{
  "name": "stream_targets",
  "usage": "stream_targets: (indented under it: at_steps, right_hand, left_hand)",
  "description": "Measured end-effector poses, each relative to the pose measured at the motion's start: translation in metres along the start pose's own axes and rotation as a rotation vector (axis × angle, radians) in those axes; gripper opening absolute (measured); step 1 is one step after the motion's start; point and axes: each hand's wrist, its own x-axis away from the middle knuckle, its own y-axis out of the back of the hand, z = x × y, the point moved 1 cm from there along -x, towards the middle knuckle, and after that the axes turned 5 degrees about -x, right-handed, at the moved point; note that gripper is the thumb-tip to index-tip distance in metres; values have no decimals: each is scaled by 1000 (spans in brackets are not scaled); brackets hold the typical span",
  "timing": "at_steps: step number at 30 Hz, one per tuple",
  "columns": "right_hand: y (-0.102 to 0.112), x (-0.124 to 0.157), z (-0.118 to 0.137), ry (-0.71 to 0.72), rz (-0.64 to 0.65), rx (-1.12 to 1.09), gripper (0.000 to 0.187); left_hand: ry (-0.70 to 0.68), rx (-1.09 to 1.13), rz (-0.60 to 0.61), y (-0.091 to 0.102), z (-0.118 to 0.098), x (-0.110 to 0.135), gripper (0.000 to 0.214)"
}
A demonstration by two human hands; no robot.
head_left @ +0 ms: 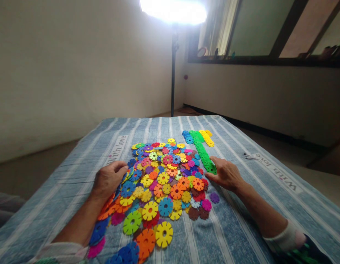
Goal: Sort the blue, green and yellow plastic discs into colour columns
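Note:
A heap of colourful notched plastic discs [163, 178] covers the middle of the cloth-covered table. At the heap's left edge is my left hand [109, 179], its fingers curled and pressed together; whatever lies under the fingertips is hidden. My right hand [226, 173] has thumb and fingers around the near end of a long green strip of linked discs [203, 154]. The strip lies flat along the heap's right side. Joined to its far end or touching it are short blue [188, 137] and yellow [207, 138] rows of discs.
The striped blue cloth [241, 216] carries printed lettering on both sides. A small dark-and-white item [251, 157] lies at the right. Behind the table stands a lit lamp [174, 11] on a dark pole [173, 73]. Loose blue discs [125, 253] reach the near edge of view.

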Motion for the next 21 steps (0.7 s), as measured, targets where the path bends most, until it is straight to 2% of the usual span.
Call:
stream_targets:
  at_steps: [13,21]
  right_hand:
    - [-1,0,-2,13,8,-28,41]
    - [2,0,3,8,15,-2,36]
  left_hand:
    - [-22,-3,-37,0,0,0,29]
    - [-10,-12,-7,1,-2,1,34]
